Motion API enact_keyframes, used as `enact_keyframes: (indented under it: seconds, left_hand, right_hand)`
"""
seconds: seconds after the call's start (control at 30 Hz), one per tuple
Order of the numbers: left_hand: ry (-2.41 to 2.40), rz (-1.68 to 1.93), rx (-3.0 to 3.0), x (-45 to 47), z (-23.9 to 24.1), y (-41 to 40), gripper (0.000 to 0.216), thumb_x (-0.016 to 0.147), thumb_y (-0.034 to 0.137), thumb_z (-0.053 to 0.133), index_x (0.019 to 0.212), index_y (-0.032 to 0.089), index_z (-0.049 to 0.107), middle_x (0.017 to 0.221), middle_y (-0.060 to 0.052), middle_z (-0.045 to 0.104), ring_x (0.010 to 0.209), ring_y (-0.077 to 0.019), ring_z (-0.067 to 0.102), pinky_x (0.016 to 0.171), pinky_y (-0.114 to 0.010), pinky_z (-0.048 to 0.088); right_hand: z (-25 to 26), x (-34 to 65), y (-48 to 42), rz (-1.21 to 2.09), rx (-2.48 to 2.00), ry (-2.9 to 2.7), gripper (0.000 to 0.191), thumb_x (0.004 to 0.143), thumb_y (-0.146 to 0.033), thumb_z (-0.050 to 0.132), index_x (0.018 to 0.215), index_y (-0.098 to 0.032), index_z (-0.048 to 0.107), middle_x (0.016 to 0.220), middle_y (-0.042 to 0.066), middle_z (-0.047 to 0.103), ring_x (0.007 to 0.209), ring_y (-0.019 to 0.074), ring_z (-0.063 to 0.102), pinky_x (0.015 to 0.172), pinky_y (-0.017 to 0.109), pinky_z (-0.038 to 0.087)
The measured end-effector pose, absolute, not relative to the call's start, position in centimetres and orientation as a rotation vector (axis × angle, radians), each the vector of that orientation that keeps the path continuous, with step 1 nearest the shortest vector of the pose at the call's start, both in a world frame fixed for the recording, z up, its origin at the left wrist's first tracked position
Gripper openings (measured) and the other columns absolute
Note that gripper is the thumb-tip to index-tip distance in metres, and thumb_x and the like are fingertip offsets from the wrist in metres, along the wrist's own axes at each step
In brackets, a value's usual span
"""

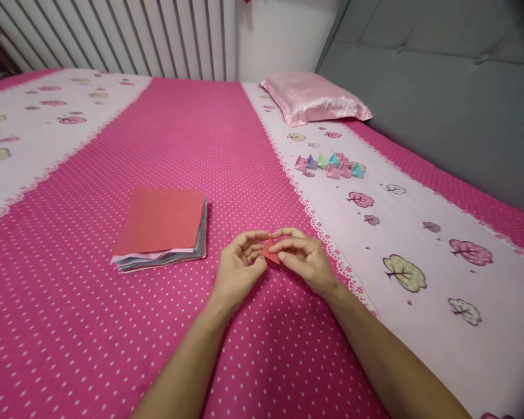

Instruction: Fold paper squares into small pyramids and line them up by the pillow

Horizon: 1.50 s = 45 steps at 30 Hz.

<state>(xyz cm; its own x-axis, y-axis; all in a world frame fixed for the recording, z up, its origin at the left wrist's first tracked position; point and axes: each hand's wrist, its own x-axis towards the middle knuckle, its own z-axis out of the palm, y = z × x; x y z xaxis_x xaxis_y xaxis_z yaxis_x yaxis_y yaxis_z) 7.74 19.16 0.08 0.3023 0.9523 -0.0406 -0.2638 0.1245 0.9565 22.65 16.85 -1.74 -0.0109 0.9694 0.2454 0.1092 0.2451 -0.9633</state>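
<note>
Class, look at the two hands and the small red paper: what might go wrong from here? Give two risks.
1. The small red paper is held in the fingers of both the left hand and the right hand, so too hard a pinch might crumple it.
2. The paper stack has uneven edges, so a bump could perhaps slide sheets across the bedspread.
</note>
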Motion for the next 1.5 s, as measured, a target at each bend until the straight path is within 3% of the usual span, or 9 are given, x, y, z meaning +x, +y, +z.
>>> enact_keyframes:
  seconds: [0.23,0.43,0.6,0.8,1.1,1.5]
  left_hand:
    - [0.799,0.989,1.048,7.5,0.0,19.2,0.039,0.06,0.015,0.073,0.096,0.014,0.058,0.101,-0.008,0.064,0.087,-0.0156,0.063,0.079,-0.028,0.05]
    - [0.828,0.831,1.042,7.6,-0.9,19.2,0.038,0.061,0.023,0.076,0.094,0.012,0.061,0.072,-0.002,0.065,0.065,-0.0103,0.061,0.065,-0.023,0.049]
    - [0.854,0.816,1.041,7.5,-1.1,19.3,0.032,0.059,0.025,0.078,0.085,0.011,0.065,0.068,-0.001,0.065,0.061,-0.0089,0.06,0.062,-0.021,0.047]
    - [0.909,0.834,1.054,7.5,-1.6,19.4,0.028,0.055,0.026,0.08,0.072,0.011,0.062,0.062,-0.002,0.065,0.058,-0.0104,0.061,0.06,-0.023,0.049]
    - [0.897,0.812,1.092,7.6,-1.3,19.3,0.029,0.058,0.028,0.077,0.068,0.012,0.056,0.053,-0.001,0.061,0.049,-0.0111,0.06,0.051,-0.021,0.045]
    - [0.897,0.809,1.118,7.6,-1.0,19.3,0.03,0.059,0.029,0.076,0.066,0.013,0.053,0.049,0.002,0.059,0.045,-0.0087,0.056,0.048,-0.019,0.043]
  right_hand:
    - [-2.0,22.0,16.9,1.005,-1.072,-1.266,0.014,0.069,-0.026,0.07,0.081,-0.022,0.064,0.095,0.004,0.056,0.085,0.0154,0.06,0.075,0.031,0.055]
    - [-2.2,22.2,17.1,1.074,-1.086,-1.121,0.033,0.065,-0.027,0.073,0.089,-0.022,0.05,0.08,-0.001,0.058,0.074,0.0122,0.06,0.069,0.026,0.053]
    - [-2.3,22.3,17.0,1.098,-1.129,-1.187,0.034,0.066,-0.027,0.073,0.095,-0.02,0.057,0.087,0.003,0.063,0.079,0.0147,0.063,0.07,0.028,0.054]
    - [-2.2,22.3,16.9,1.131,-1.118,-1.243,0.019,0.069,-0.025,0.072,0.085,-0.018,0.065,0.079,0.002,0.068,0.069,0.0141,0.065,0.065,0.029,0.055]
    - [-2.0,22.2,16.8,1.16,-1.12,-1.188,0.017,0.066,-0.023,0.073,0.081,-0.017,0.067,0.073,0.002,0.07,0.064,0.0135,0.065,0.06,0.029,0.056]
    - [-1.8,22.4,16.9,1.261,-1.109,-1.081,0.02,0.062,-0.021,0.077,0.08,-0.017,0.067,0.076,0.002,0.07,0.069,0.0126,0.066,0.068,0.027,0.054]
